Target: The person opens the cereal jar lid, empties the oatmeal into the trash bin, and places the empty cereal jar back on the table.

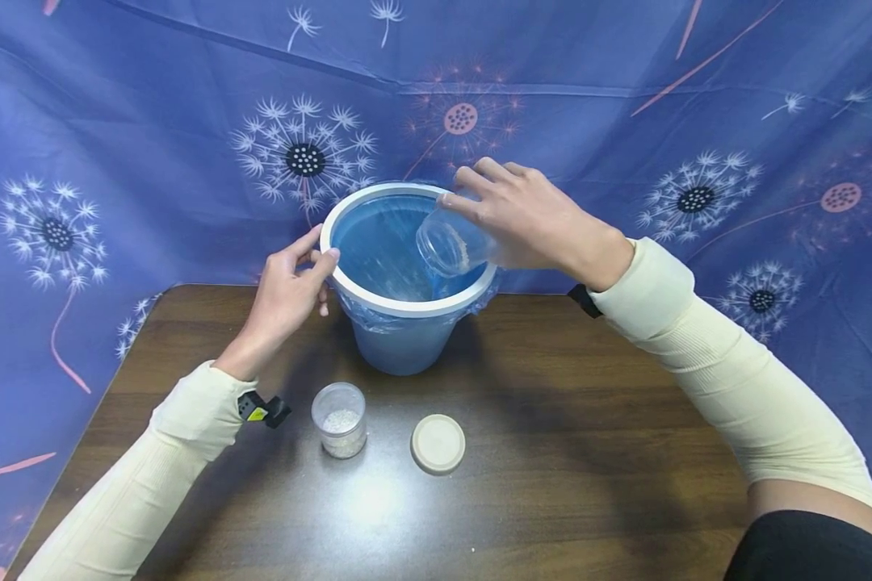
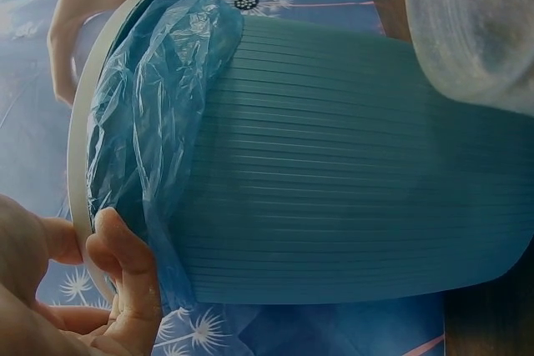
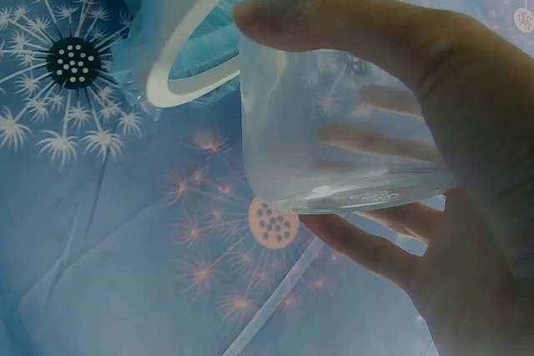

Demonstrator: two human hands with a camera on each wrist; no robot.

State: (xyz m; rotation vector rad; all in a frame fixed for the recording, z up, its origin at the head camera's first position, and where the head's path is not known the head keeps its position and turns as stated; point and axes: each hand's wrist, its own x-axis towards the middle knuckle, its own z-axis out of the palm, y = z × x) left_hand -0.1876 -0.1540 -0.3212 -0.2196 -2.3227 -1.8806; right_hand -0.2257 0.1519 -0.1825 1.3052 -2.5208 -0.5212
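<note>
My left hand [image 1: 283,286] grips the white rim [image 1: 400,307] of a blue trash can [image 1: 404,349], thumb on top and fingers at its outer side. A blue plastic bag [image 2: 171,81] lines the can and folds over its edge. Over the can's mouth, my right hand [image 1: 534,211] holds a clear jar [image 1: 442,242] tipped on its side, its opening facing into the can. A little pale residue shows inside that jar. In the right wrist view, thumb and fingers curl around the jar's see-through wall [image 3: 284,131].
On the brown wooden table [image 1: 567,452], in front of the can, stands an open clear jar of white grains [image 1: 340,432]. Beside it lies a round cream lid [image 1: 438,444]. A blue cloth with dandelion prints [image 1: 552,73] hangs behind the can.
</note>
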